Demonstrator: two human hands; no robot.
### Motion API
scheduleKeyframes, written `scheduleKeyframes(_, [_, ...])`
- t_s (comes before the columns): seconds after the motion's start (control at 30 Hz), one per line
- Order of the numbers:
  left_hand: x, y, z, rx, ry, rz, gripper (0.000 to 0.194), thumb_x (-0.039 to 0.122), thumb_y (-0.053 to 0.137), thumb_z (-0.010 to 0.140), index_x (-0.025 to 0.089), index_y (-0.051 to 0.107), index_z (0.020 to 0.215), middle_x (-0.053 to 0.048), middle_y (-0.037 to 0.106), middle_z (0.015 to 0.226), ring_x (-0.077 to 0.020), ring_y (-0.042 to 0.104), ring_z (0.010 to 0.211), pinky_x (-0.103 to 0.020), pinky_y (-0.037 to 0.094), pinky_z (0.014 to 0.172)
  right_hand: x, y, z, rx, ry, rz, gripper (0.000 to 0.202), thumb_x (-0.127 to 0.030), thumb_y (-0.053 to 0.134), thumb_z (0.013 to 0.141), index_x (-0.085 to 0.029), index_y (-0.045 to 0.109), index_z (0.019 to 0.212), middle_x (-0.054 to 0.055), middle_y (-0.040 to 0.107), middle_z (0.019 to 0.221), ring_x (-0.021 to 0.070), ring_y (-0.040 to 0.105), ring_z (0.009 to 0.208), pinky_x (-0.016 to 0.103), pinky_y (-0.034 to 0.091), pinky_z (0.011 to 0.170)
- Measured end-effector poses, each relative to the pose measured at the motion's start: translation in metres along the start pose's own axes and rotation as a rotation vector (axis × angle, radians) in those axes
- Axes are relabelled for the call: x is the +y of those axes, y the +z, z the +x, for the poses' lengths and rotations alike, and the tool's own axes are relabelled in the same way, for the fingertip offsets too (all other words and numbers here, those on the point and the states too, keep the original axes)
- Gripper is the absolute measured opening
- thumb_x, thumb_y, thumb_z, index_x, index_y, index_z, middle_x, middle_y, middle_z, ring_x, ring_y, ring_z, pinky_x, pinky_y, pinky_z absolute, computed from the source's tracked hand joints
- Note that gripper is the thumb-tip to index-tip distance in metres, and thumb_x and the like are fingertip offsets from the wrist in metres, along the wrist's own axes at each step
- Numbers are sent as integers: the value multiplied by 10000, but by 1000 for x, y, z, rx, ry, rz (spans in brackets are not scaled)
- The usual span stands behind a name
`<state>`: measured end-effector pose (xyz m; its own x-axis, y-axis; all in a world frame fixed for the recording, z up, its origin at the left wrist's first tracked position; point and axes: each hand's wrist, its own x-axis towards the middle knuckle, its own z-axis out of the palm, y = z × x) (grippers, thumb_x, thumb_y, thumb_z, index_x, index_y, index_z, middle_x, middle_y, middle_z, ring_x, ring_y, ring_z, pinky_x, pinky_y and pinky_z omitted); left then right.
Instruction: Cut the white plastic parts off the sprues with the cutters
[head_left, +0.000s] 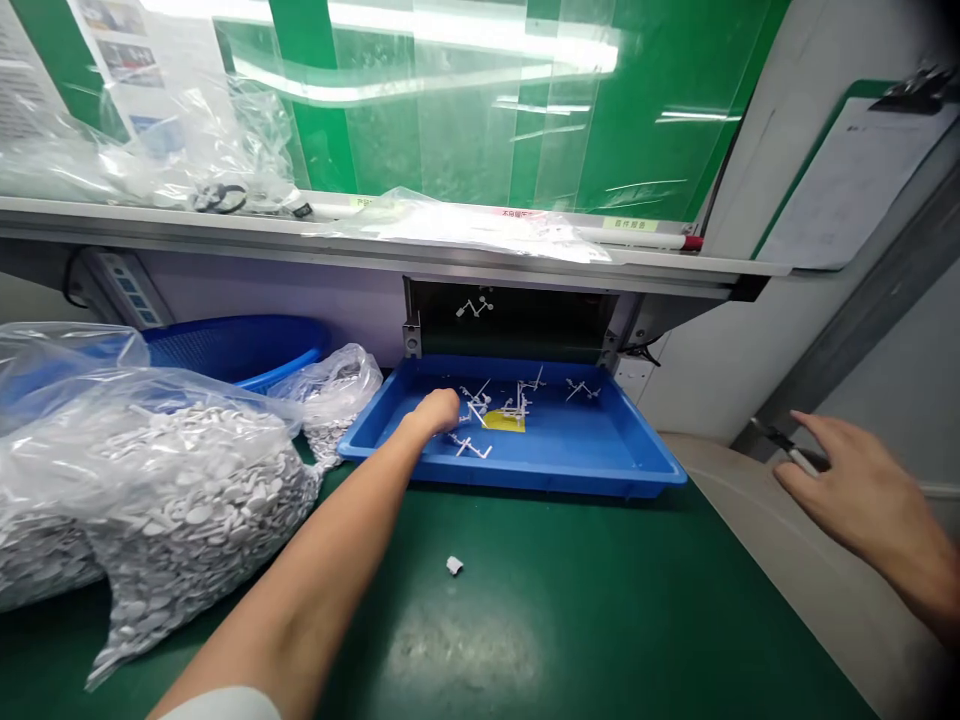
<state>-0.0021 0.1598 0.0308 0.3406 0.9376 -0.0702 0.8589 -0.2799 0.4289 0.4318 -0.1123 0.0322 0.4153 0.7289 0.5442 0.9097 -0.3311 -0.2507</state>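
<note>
My left hand [437, 411] reaches into the left part of a blue tray [592, 478], its fingers closed beside white branched plastic pieces [477, 408]; what it holds, if anything, is hidden. More such pieces [581, 389] lie scattered in the tray, some over a yellow patch [508, 422]. Off to the right of the table, my right hand [847, 475] is slightly blurred, with thumb and forefinger apart and a small tool with a metal tip and pale handle [799, 455] in it. A small white piece [454, 566] lies on the green table in front of the tray.
Clear bags of white parts [202, 500] fill the left side, with a blue basket [232, 345] behind. Beyond the tray, a dark opening [517, 325] holds another white piece. A metal shelf [360, 250] with plastic bags crosses above. A clipboard [855, 180] hangs at right.
</note>
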Motion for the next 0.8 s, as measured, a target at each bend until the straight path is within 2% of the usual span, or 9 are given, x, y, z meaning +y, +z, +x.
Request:
scheduleKeyframes(0.07, [2, -1, -10, 65, 40, -138, 185, 257, 626, 858, 100, 675, 941, -143, 682, 922, -214, 653, 889, -286, 529, 748, -27, 1, -5, 85, -47, 65, 442, -303, 535, 834, -272, 555, 1275, 153, 574, 1284, 360, 555, 1165, 497, 461, 811])
scheduleKeyframes(0.17, [8, 3, -42, 84, 103, -351, 305, 306, 465, 931, 107, 633, 1090, -136, 691, 976, -185, 666, 852, -260, 547, 702, -99, 12, -28, 81, -214, 291, 296, -256, 541, 818, -237, 632, 1099, 87, 655, 1117, 292, 620, 1030, 436, 493, 842])
scheduleKeyframes(0.23, [14, 12, -74, 34, 143, -584, 370, 351, 459, 939, 121, 580, 1203, -117, 687, 980, -152, 662, 797, -259, 561, 676, -150, 22, -44, -43, -350, 450, 247, -212, 536, 800, -235, 640, 1023, 47, 665, 1056, 242, 630, 959, 391, 502, 842])
scheduleKeyframes(0.27, [17, 18, -90, -7, 152, -768, 389, 355, 526, 911, 128, 577, 1222, -107, 685, 953, -144, 653, 767, -261, 562, 657, -172, 28, -51, -106, -401, 526, 240, -191, 533, 794, -231, 637, 1007, 39, 666, 1035, 229, 625, 950, 374, 502, 846])
scheduleKeyframes(0.37, [21, 41, -133, -131, 120, -1155, 376, 322, 667, 832, 144, 644, 1163, -65, 660, 859, -125, 613, 712, -246, 550, 611, -219, 43, -68, -335, -480, 790, 295, -129, 511, 786, -228, 624, 1040, 35, 651, 1100, 201, 610, 1007, 327, 496, 905])
scheduleKeyframes(0.47, [21, 63, -154, -223, 131, -1169, 310, 320, 667, 844, 157, 692, 1107, -43, 662, 859, -105, 596, 686, -235, 548, 628, -236, 54, -83, -499, -497, 981, 334, -104, 497, 788, -230, 615, 1074, 37, 637, 1149, 191, 599, 1059, 317, 485, 948])
scheduleKeyframes(0.57, [17, 77, -159, -203, 174, -1078, 286, 318, 645, 865, 164, 704, 1098, -36, 690, 884, -95, 598, 665, -225, 548, 645, -232, 62, -95, -529, -516, 1021, 325, -107, 498, 796, -230, 605, 1077, 46, 631, 1148, 202, 594, 1059, 333, 481, 944])
scheduleKeyframes(0.7, [13, 84, -164, -44, 183, -1028, 298, 284, 609, 894, 166, 684, 1157, -26, 707, 859, -109, 630, 690, -227, 562, 684, -220, 74, -102, -491, -505, 778, 278, -103, 514, 787, -228, 597, 1021, 35, 638, 1009, 207, 584, 932, 344, 467, 847])
scheduleKeyframes(0.8, [11, 88, -169, 31, 248, -987, 304, 272, 589, 911, 173, 674, 1186, -37, 721, 930, -125, 660, 758, -223, 565, 723, -217, 85, -104, -493, -500, 569, 235, -122, 518, 803, -224, 599, 999, 29, 630, 943, 215, 559, 883, 361, 440, 809])
